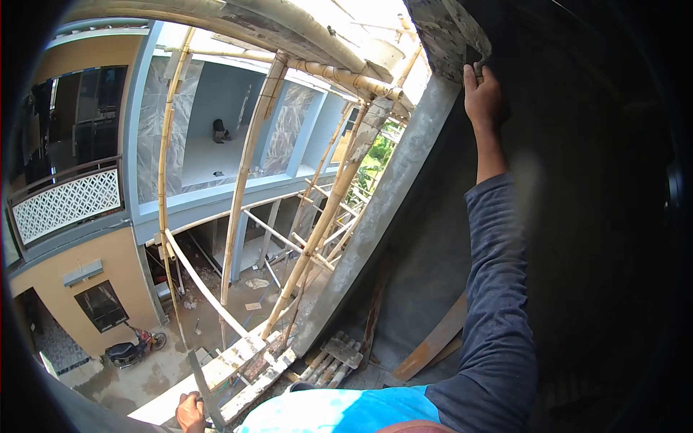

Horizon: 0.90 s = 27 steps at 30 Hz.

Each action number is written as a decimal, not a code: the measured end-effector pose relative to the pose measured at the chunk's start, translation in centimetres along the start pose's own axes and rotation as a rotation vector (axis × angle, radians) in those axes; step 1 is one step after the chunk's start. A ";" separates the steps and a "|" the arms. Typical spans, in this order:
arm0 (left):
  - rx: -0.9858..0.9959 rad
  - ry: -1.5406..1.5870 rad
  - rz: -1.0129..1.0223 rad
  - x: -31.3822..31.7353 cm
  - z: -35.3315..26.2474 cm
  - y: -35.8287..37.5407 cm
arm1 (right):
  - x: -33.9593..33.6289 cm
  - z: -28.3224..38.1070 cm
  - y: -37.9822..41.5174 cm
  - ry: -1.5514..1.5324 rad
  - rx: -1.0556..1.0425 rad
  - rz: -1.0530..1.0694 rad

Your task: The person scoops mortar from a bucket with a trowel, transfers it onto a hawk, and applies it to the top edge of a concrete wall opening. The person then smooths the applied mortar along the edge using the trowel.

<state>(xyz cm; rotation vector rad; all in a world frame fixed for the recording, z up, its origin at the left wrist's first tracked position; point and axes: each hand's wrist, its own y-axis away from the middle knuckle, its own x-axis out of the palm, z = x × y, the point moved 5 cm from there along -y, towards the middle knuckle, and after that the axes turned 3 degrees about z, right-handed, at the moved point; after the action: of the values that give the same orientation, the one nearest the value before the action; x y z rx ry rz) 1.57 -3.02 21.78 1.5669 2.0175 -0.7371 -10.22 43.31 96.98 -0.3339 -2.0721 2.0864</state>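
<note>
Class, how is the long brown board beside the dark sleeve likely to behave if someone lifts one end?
The board is probably fairly stiff: its edges look straight, without sag. Being flat, it seems unlikely to roll. Long and narrow, it may swing awkwardly when held at one end.

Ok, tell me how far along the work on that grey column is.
Well along, I'd judge: the column looks coated along most of its length. The left hand grips a flat tool; the right hand is up at a rough, cement-smeared piece by the column's top. Probably left: that top end, then clearing the bamboo. The wall is too dark to judge.
</note>
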 end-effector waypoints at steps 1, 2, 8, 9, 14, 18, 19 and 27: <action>0.018 -0.005 -0.014 0.1 0.0 0.0 | -0.4 0.5 0.3 0.022 -0.097 0.025; 0.035 -0.008 -0.029 0.1 0.0 0.1 | -0.5 1.1 0.6 0.044 -0.196 0.050; 0.035 0.002 0.001 -0.5 -0.8 0.1 | -0.3 2.3 1.0 -0.067 -0.223 0.003; 0.039 0.000 0.000 -0.4 -0.7 -0.1 | -0.3 2.7 0.7 -0.065 -0.220 0.001; 0.008 0.000 0.006 -0.5 -1.0 -0.5 | -0.5 5.1 -1.0 -0.401 -0.247 -0.014; 0.034 0.015 -0.019 0.3 -0.2 -0.3 | 0.4 4.0 -1.9 -0.378 -0.262 -0.047; 0.025 -0.003 -0.008 0.4 -0.2 -0.1 | 0.2 3.7 -1.3 -0.342 -0.203 0.006; 0.017 -0.038 -0.018 -0.4 0.0 0.7 | 0.2 0.3 -1.6 -0.237 -0.122 0.050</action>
<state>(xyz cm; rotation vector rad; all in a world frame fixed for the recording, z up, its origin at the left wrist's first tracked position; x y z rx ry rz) 2.31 -3.18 21.99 1.5344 2.0050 -0.7867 -10.53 43.13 98.56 -0.1630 -2.3545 2.1236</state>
